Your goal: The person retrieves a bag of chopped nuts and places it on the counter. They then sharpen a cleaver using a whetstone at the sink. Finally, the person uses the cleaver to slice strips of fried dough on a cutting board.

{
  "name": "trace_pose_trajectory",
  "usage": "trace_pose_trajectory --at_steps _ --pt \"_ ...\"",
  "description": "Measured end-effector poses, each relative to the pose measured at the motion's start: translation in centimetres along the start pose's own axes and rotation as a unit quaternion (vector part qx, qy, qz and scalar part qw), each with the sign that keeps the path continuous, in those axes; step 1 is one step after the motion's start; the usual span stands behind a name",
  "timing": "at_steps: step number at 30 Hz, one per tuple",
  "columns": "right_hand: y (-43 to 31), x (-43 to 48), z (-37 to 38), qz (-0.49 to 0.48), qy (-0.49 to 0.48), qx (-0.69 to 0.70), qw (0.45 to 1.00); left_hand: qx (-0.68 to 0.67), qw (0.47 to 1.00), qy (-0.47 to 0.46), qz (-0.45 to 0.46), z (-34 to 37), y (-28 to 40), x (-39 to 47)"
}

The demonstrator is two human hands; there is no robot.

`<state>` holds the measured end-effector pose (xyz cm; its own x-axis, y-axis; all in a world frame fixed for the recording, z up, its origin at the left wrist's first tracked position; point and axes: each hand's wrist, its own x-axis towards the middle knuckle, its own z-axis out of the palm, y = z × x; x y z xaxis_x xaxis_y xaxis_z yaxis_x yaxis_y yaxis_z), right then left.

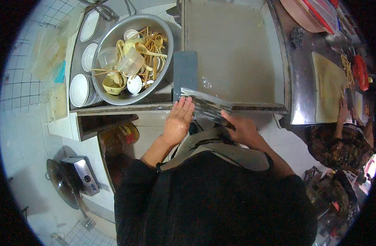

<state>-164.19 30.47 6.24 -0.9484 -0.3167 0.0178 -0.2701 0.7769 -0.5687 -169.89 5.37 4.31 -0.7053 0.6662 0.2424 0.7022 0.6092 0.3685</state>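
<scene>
My right hand grips the handle end of a broad-bladed kitchen cleaver. The fingers of my left hand lie flat and extended at the blade's far left end. That end of the blade rests over the near part of a dark grey whetstone, and the rest of it slants down to the right. The stone lies along the left rim of a sink holding cloudy water. My palm hides most of the cleaver's handle.
Left of the stone, a large metal basin holds bowls, spoons and chopsticks. White plates are stacked beside it. To the right, a cutting board lies on a steel counter, where another person's hands work.
</scene>
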Motion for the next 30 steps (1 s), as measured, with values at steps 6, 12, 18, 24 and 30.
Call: trace_pose_trajectory --at_steps 6,12,18,24,30 --pt "1.0 4.4 -0.4 0.084 -0.113 0.005 0.99 0.025 0.999 0.03 -0.016 -0.8 -3.7 2.7" --pt "0.2 3.1 -0.2 -0.141 0.066 -0.045 0.987 0.069 0.997 -0.032 -0.021 -0.6 -1.9 -2.1" --pt "-0.1 7.1 -1.0 -0.05 -0.101 -0.002 0.994 0.089 0.993 0.026 -0.076 -1.6 -3.3 -1.6" --pt "-0.8 7.5 -1.1 -0.058 -0.208 0.003 0.976 0.123 0.987 0.015 -0.099 -1.5 -1.9 -5.1" --pt "0.1 8.5 -1.2 -0.104 -0.206 -0.005 0.973 0.1 0.989 0.059 -0.093 -1.7 -1.4 -5.2"
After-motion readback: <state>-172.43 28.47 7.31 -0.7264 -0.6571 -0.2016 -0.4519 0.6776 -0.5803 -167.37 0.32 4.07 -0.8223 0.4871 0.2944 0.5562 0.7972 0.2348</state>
